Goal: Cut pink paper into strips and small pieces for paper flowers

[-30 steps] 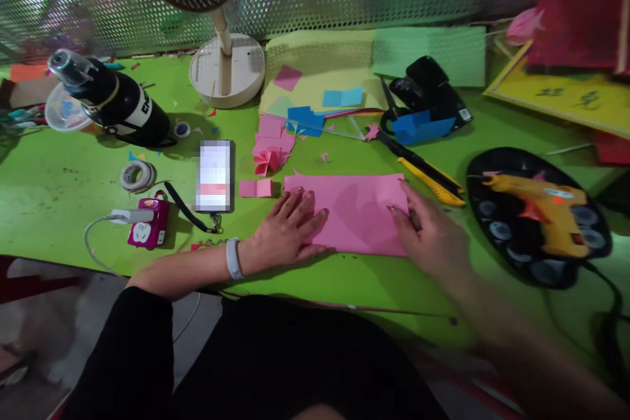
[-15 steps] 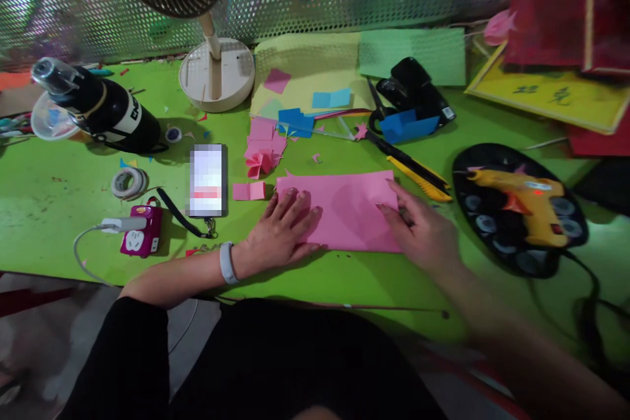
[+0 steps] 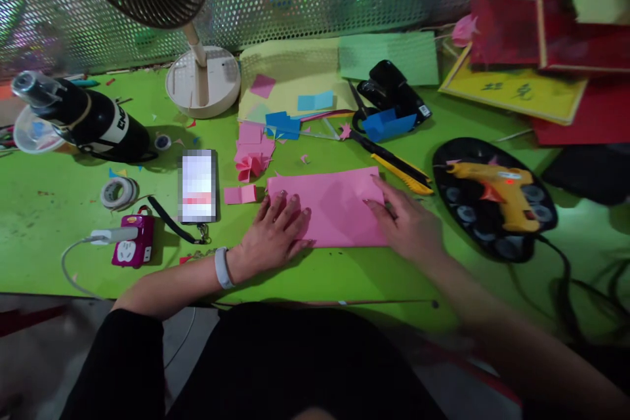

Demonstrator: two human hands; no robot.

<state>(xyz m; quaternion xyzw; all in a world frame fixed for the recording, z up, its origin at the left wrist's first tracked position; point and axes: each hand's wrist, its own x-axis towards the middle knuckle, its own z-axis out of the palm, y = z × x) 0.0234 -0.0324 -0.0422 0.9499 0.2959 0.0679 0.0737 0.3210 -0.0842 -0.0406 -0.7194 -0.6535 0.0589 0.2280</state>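
A folded pink paper sheet (image 3: 335, 203) lies flat on the green table (image 3: 49, 210) in front of me. My left hand (image 3: 273, 233) presses flat on its left end, fingers spread. On the sheet's right end rests my right hand (image 3: 406, 223), fingers stretched out over the paper. Neither hand holds anything. A white band is round my left wrist.
Left of the sheet lie a phone (image 3: 199, 185), a small pink paper piece (image 3: 240, 194), tape roll (image 3: 118, 191) and pink power adapter (image 3: 132, 246). A yellow utility knife (image 3: 401, 174) and scissors (image 3: 374, 144) lie behind. A yellow glue gun (image 3: 497, 184) rests on a black tray. A fan base (image 3: 203, 82) and black bottle (image 3: 93, 121) stand behind.
Both hands stay flat on the pink sheet. The view has swung to the right, so everything has shifted left in the picture; my right hand slid slightly inward over the paper.
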